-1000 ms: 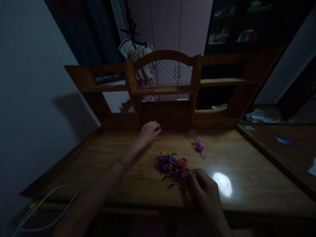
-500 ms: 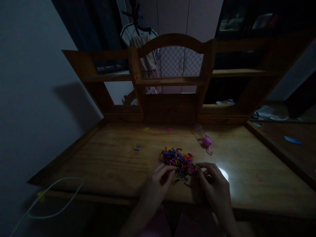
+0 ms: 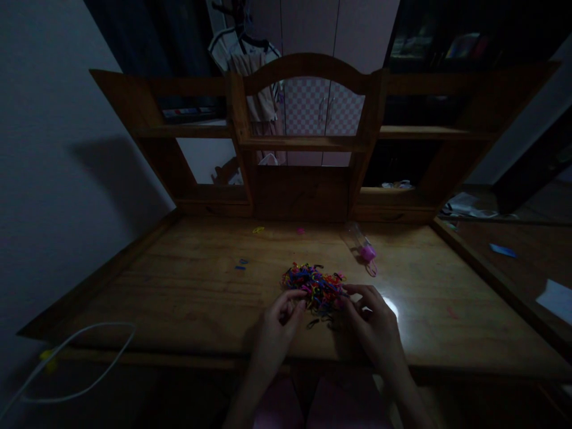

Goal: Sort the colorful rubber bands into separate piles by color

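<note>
A heap of small multicoloured elastic bands [image 3: 315, 285] lies on the wooden desk [image 3: 192, 304]. My left hand [image 3: 279, 319] is at the heap's near left side, thumb and forefinger curled close together in a pinch. Whatever sits between those tips is too small and dark to tell. On the heap's right edge, my right hand [image 3: 375, 319] has its thumb and forefinger closed at the bands; what they grip is hidden. A few dark loose bands [image 3: 313, 324] lie just in front of the heap, between the hands.
Behind the heap, a clear container with a pink cap [image 3: 367, 253] lies on its side. Yellow bands [image 3: 258, 229], pink bands [image 3: 300, 231] and blue bands [image 3: 240, 267] lie apart. A wooden shelf unit [image 3: 304, 143] closes the back; a white cable [image 3: 89, 326] loops at left.
My left hand has drawn slightly back from the heap's front, its thumb and forefinger a little looser. My right hand stays at the right edge. The whole view has shifted slightly.
</note>
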`<action>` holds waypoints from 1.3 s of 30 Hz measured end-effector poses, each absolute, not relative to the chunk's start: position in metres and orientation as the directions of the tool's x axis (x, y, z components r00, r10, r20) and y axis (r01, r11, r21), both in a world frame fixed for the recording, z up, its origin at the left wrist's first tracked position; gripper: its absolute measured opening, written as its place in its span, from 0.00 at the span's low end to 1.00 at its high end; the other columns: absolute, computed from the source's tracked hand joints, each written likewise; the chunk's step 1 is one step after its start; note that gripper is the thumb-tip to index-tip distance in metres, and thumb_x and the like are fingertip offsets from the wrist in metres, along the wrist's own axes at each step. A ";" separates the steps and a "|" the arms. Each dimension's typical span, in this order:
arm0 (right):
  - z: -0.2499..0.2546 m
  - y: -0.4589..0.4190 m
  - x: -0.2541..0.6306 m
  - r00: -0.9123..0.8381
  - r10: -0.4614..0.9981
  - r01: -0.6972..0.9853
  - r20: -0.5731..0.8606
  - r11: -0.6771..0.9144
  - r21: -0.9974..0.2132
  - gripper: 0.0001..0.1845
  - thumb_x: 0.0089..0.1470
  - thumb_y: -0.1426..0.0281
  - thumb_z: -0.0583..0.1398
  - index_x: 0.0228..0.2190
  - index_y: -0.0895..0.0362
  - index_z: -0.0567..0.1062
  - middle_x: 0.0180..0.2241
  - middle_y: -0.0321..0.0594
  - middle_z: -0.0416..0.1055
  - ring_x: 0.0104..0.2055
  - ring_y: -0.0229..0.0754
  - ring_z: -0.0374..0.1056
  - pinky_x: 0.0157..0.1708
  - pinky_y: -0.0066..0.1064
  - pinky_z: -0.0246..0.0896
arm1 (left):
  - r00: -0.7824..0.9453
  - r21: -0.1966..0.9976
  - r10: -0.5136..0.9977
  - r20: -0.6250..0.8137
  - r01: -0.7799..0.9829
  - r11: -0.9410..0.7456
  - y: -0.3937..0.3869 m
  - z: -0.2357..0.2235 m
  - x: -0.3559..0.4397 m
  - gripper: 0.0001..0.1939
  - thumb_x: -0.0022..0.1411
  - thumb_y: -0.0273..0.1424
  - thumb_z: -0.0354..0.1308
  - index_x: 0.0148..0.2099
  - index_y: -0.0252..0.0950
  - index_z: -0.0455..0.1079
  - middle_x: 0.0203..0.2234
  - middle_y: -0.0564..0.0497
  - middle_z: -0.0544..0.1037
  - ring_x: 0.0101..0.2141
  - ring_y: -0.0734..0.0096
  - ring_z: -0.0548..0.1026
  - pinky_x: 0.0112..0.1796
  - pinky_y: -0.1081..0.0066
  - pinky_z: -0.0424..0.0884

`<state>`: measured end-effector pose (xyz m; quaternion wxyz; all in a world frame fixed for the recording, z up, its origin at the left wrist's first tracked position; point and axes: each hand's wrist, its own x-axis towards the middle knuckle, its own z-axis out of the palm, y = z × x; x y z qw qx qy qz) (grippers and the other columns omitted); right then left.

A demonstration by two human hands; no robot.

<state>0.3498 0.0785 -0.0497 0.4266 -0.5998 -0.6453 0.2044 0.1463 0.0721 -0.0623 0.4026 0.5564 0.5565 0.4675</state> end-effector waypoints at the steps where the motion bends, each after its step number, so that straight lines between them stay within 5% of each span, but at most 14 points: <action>1: -0.048 0.080 0.347 0.065 0.948 0.617 0.311 0.207 -0.759 0.09 0.59 0.66 0.57 0.40 0.54 0.75 0.40 0.40 0.71 0.31 0.38 0.68 0.32 0.29 0.63 | -0.057 0.969 0.995 0.079 0.240 -0.063 0.073 -0.063 0.147 0.15 0.62 0.41 0.56 0.46 0.37 0.73 0.20 0.58 0.55 0.23 0.74 0.58 0.25 0.77 0.55; 8: -0.051 0.094 0.331 -0.015 0.937 0.746 0.348 0.242 -0.620 0.10 0.57 0.72 0.56 0.39 0.54 0.76 0.40 0.40 0.71 0.34 0.41 0.71 0.33 0.30 0.62 | -0.047 0.974 0.995 0.087 0.212 -0.075 0.072 -0.061 0.149 0.16 0.63 0.38 0.55 0.50 0.36 0.70 0.21 0.58 0.59 0.23 0.76 0.60 0.25 0.79 0.57; 16: -0.045 0.096 0.332 0.036 0.924 0.626 0.380 0.276 -0.729 0.07 0.56 0.68 0.60 0.35 0.54 0.78 0.35 0.38 0.75 0.31 0.40 0.71 0.30 0.28 0.62 | -0.049 0.969 0.994 0.093 0.232 -0.079 0.073 -0.067 0.149 0.15 0.63 0.38 0.55 0.49 0.37 0.71 0.22 0.57 0.63 0.24 0.76 0.64 0.26 0.79 0.59; 24: -0.031 0.089 0.328 0.073 0.965 0.550 0.251 0.171 -0.818 0.10 0.55 0.62 0.61 0.33 0.54 0.80 0.25 0.37 0.76 0.23 0.40 0.69 0.24 0.27 0.60 | -0.039 0.978 0.995 0.097 0.190 -0.088 0.074 -0.068 0.150 0.15 0.64 0.38 0.55 0.50 0.38 0.70 0.24 0.57 0.65 0.24 0.77 0.65 0.25 0.80 0.60; 32: -0.031 0.087 0.319 -0.023 0.967 0.504 0.254 0.230 -0.832 0.09 0.56 0.65 0.60 0.36 0.53 0.80 0.31 0.36 0.78 0.26 0.39 0.69 0.26 0.27 0.60 | -0.037 0.988 0.998 0.055 0.145 -0.049 0.074 -0.063 0.151 0.19 0.62 0.40 0.58 0.53 0.39 0.69 0.31 0.54 0.73 0.24 0.79 0.67 0.26 0.80 0.61; 39: -0.029 0.077 0.305 -0.139 0.943 0.517 0.304 0.331 -0.790 0.07 0.55 0.72 0.60 0.36 0.54 0.78 0.31 0.36 0.77 0.30 0.39 0.70 0.29 0.26 0.60 | -0.030 0.982 0.999 0.012 0.187 -0.006 0.071 -0.059 0.151 0.19 0.58 0.42 0.61 0.50 0.40 0.73 0.23 0.56 0.71 0.23 0.77 0.66 0.23 0.79 0.60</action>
